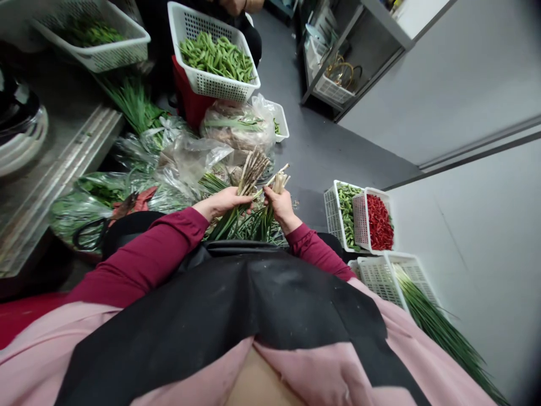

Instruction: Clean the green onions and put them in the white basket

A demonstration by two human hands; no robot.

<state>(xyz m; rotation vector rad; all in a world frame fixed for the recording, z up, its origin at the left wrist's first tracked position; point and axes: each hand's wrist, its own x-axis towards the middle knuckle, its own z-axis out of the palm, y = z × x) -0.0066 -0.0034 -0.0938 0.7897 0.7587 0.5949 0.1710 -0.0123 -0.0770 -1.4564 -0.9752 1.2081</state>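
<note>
- Sorting looks to be the step in hand: the left hand point(224, 202) has its fingers closed tight round a thick bunch of green onions point(252, 168). Its pale roots point to 12 o'clock and its leaves hang toward the lap.
- The right hand point(282, 207), at 3 o'clock of the left, curls shut on a smaller clutch of stalks point(279, 181) touching the bunch.
- Parting them would call for a firm left grip, since the leaves tangle below.
- A basket of green pods point(215, 53) sits at 12 o'clock and a basket of red chillies point(378, 221) at 3.
- Plastic bags point(190, 158) crowd just behind the roots at 11.
</note>
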